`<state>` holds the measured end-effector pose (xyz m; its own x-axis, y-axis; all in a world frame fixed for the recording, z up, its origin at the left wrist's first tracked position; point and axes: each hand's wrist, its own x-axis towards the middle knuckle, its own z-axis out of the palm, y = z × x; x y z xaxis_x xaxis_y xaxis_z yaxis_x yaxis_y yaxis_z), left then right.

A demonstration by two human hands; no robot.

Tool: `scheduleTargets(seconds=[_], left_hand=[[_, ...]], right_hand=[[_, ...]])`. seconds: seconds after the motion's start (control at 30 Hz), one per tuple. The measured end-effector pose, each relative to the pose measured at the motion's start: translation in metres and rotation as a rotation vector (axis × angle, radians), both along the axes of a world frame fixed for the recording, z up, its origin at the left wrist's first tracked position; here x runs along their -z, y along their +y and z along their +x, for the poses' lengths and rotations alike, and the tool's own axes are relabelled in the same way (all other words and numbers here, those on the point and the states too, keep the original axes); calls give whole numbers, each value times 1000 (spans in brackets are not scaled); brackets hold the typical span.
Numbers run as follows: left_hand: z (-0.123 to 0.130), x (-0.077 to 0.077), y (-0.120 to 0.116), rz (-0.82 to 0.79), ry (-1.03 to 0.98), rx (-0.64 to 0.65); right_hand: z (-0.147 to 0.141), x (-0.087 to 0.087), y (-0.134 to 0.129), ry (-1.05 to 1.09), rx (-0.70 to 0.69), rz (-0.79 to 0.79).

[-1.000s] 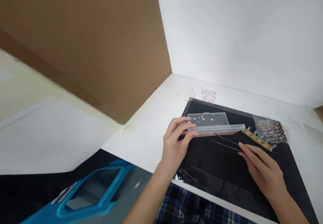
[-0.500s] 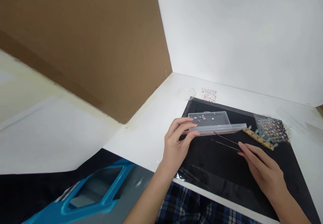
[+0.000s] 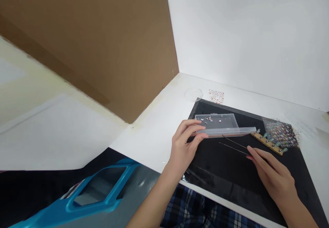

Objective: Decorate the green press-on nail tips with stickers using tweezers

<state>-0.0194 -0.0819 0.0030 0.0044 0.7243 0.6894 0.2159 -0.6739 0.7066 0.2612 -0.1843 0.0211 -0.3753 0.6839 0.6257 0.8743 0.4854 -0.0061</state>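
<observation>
An open clear case (image 3: 231, 131) was over the black mat (image 3: 218, 173).
The left hand (image 3: 183, 145) grasped its left end, best kept steady for the loose gems (image 3: 210, 119); the right hand's (image 3: 276, 175) grip held parted tweezers (image 3: 235, 142), which likely needed light pressure.

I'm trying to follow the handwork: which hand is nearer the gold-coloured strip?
The right hand. It is just below the strip in the view; the left hand is farther off, at the clear box's left end.
</observation>
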Motion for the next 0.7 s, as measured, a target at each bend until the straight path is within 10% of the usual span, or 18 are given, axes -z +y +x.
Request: scheduleTargets(seconds=[0.7], left_hand=[[1, 2, 0, 33, -12, -7]], right_hand=[[0, -3, -2, -54, 36, 15]])
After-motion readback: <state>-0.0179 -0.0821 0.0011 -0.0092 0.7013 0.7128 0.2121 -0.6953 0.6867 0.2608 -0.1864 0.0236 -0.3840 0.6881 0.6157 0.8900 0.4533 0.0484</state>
